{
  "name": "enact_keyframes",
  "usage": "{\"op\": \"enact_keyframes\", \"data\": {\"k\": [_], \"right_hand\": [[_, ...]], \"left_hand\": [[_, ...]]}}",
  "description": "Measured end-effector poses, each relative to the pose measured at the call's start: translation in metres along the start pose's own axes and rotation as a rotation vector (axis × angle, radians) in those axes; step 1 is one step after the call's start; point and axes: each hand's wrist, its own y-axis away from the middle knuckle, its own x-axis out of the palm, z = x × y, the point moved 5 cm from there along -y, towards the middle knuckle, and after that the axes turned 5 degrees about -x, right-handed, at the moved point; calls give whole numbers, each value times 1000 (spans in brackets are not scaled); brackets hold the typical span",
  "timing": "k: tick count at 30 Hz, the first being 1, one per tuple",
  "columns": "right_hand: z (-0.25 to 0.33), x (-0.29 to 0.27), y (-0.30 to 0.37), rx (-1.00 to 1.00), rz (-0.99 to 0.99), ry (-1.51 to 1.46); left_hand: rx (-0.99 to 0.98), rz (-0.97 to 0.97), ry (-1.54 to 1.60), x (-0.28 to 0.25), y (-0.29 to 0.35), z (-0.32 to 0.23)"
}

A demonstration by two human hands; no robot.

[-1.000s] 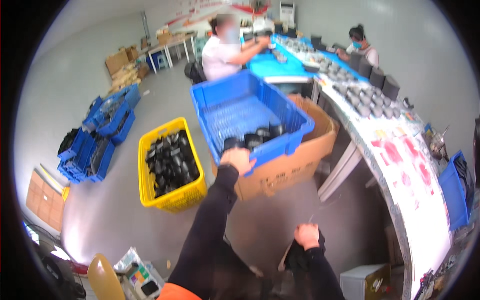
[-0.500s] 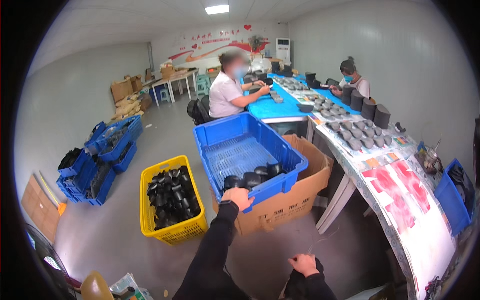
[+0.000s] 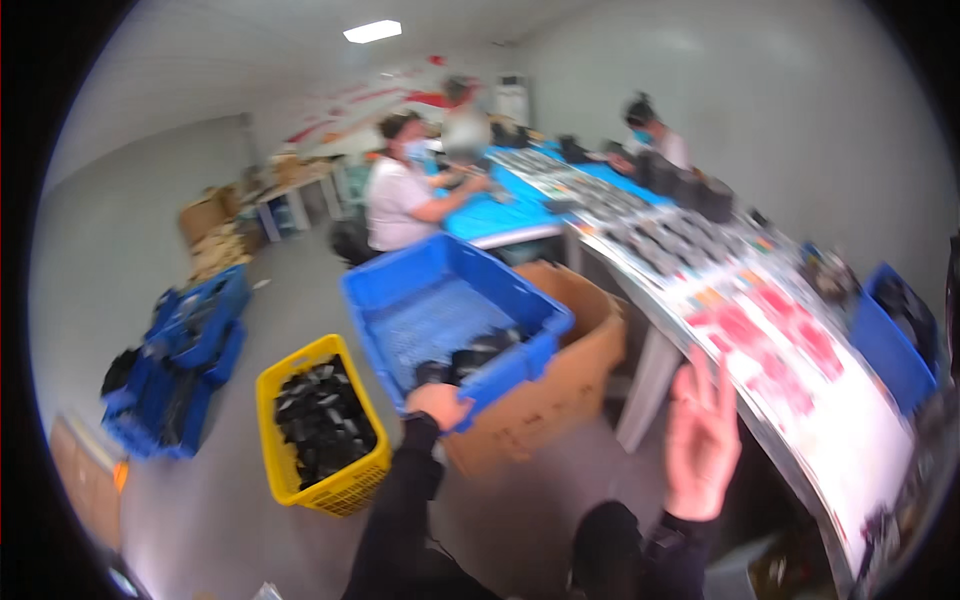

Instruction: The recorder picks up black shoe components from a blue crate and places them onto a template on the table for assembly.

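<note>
Tabletop [image 3: 850, 400]: long, curved, at right.
Cardboard box [image 3: 560, 390]: under the blue crate.
Blue crate [image 3: 450, 310]: resting on the box, black parts inside.
Left hand [image 3: 438, 404]: fingers clenched on crate's near rim.
Right hand [image 3: 703, 440]: raised, fingers released, holding nothing.

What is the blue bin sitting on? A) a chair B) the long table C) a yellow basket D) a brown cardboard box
D: the blue bin rests on top of the brown cardboard box, with the left hand gripping its near rim; the yellow basket stands apart on the floor.
</note>
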Motion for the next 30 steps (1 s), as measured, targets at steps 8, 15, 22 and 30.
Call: {"op": "enact_keyframes", "data": {"k": [8,15,22,30], "right_hand": [[-28,42,120,333,624,23],[-110,28,115,-336,956,1560],[-213,-206,130,103,871,2188],[-222,-276,163,984,917,2279]], "left_hand": [[74,-124,45,-10,12,23],[44,-211,54,8,-4,16],[-14,-92,-1,5,-3,9],[17,-113,63,1,9,3]]}}
